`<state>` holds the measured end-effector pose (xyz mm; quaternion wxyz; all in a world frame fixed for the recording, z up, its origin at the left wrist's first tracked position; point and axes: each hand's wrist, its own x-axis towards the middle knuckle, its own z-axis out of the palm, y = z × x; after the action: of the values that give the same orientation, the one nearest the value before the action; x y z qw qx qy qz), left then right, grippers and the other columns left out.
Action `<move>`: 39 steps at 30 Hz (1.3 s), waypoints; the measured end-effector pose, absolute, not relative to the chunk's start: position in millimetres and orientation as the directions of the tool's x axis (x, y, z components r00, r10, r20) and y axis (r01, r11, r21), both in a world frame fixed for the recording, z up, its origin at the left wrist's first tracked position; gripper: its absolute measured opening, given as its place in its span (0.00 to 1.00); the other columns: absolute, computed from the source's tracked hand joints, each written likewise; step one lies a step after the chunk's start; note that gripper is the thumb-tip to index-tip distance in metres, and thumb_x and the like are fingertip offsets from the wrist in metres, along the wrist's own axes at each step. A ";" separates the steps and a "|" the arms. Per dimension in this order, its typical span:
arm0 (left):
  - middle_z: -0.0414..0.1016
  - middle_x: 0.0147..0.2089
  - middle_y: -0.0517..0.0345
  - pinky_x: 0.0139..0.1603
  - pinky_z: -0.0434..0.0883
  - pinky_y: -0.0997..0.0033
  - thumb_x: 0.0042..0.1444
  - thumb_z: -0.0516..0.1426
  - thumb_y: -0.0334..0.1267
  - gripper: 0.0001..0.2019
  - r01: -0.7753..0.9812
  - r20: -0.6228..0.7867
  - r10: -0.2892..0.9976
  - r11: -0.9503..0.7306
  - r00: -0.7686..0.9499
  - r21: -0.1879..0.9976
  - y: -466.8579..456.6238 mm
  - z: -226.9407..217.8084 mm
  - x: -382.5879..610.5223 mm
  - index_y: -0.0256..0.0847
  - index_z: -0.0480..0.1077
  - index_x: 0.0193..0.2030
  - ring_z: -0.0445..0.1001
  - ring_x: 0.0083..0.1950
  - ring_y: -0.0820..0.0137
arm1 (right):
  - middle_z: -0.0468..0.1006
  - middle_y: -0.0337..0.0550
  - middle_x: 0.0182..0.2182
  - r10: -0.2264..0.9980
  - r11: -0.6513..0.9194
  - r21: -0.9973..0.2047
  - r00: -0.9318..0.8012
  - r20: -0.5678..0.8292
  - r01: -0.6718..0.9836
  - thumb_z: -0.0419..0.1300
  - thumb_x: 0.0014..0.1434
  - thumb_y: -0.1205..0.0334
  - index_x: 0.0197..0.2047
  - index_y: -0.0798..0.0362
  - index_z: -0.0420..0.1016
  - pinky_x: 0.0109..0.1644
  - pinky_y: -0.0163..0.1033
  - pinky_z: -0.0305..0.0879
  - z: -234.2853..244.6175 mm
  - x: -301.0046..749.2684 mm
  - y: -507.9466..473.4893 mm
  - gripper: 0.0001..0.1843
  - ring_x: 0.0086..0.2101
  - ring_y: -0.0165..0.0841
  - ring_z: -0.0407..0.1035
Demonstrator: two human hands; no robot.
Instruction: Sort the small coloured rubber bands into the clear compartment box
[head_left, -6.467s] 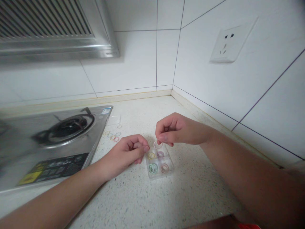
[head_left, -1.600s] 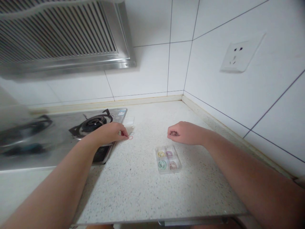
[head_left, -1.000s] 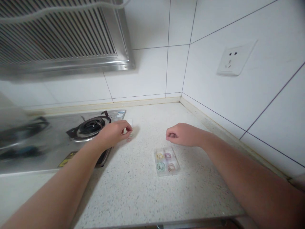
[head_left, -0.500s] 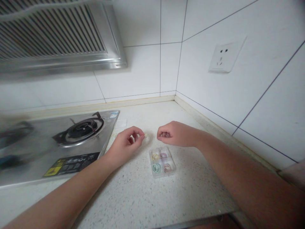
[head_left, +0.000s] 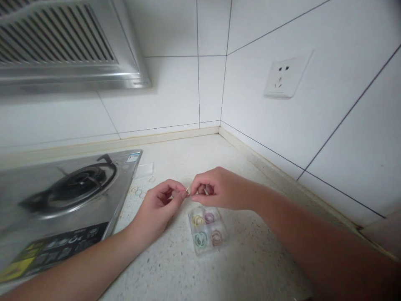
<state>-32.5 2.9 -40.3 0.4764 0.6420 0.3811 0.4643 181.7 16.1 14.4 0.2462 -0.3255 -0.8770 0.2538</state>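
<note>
A small pale-yellow hair tie (head_left: 188,190) is pinched between the fingertips of my left hand (head_left: 161,204). My right hand (head_left: 217,188) is closed too, its thumb and index finger meeting the same hair tie from the other side. Just below the hands a clear divided box (head_left: 204,253) lies on the counter, its top facing up. In its compartments sit yellow hair ties (head_left: 197,220), purple ones (head_left: 209,218), mint-green ones (head_left: 200,239) and brownish-pink ones (head_left: 216,238).
Several loose hair ties (head_left: 137,191) lie on the speckled counter (head_left: 166,271) left of my hands, near a clear flat piece (head_left: 144,169). A gas stove (head_left: 125,190) borders the left side, under a range hood (head_left: 128,71). Tiled walls with a socket (head_left: 283,77) rise behind.
My right hand has moved left to meet my left hand at the pale-yellow hair tie. The camera view has shifted right, so the stove and hood sit farther left.
</note>
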 end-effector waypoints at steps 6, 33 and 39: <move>0.66 0.24 0.66 0.23 0.57 0.79 0.61 0.62 0.45 0.11 -0.006 0.182 0.918 -0.192 0.353 0.981 -2.5 -41.3 -34.2 0.38 0.72 0.39 0.60 0.23 0.79 | 0.72 0.35 0.25 0.744 0.614 -0.631 -0.615 0.261 0.474 0.63 0.60 0.59 0.36 0.54 0.73 0.30 0.32 0.56 15.1 181.5 15.0 0.07 0.25 0.24 0.64; 0.66 0.25 0.64 0.23 0.55 0.78 0.61 0.61 0.47 0.13 0.057 0.083 0.886 -0.122 0.456 0.991 -2.7 -42.7 -39.5 0.39 0.70 0.37 0.59 0.23 0.78 | 0.72 0.35 0.25 0.675 0.586 -0.743 -0.702 0.228 0.323 0.60 0.60 0.64 0.36 0.56 0.76 0.30 0.31 0.59 18.6 186.2 13.7 0.05 0.25 0.24 0.61; 0.66 0.25 0.65 0.25 0.57 0.78 0.61 0.62 0.42 0.09 0.053 0.150 0.849 -0.204 0.506 0.977 -7.0 -35.3 -36.0 0.39 0.71 0.35 0.60 0.25 0.78 | 0.72 0.36 0.26 0.680 0.586 -0.757 -0.684 0.264 0.289 0.61 0.60 0.63 0.35 0.57 0.76 0.31 0.32 0.59 21.9 189.8 15.6 0.06 0.27 0.25 0.62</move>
<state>-36.0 -7.0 -35.3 0.5371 0.6818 0.3307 0.3707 189.8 15.6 21.9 0.2756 -0.2860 -0.8467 0.3540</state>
